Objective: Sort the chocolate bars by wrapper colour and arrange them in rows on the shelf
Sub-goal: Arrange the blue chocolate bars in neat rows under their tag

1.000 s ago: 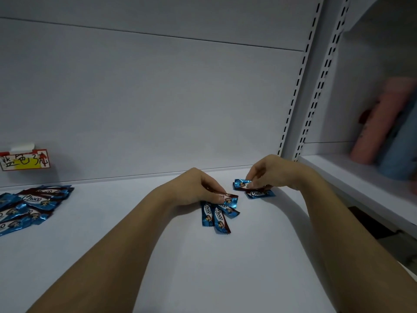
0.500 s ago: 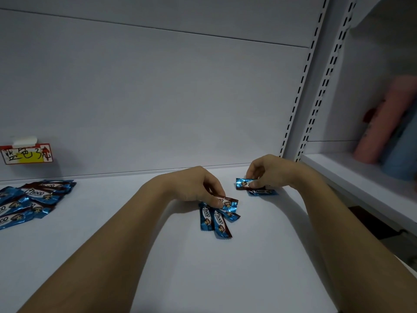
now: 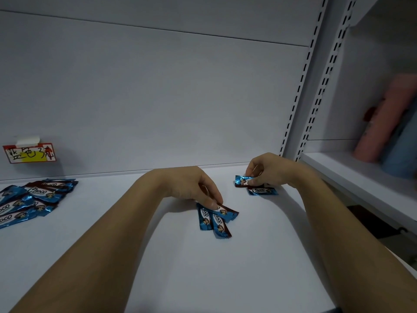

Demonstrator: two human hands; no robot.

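Our left hand (image 3: 191,188) still pins the fanned blue bars (image 3: 214,219), while our right hand (image 3: 268,170) has lifted one pinched bar (image 3: 242,181), row-bound.

This is a shop, shown by its retail shelving. A white shelf (image 3: 203,267) runs below a plain white back panel (image 3: 158,98), with slotted metal uprights (image 3: 300,86) at the panel's right edge. A handwritten red-and-yellow price tag (image 3: 29,152) is fixed low on the panel's left. Wrapped chocolate bars (image 3: 33,199) lie below the tag, and pink and blue packages (image 3: 383,123) stand right of the uprights.
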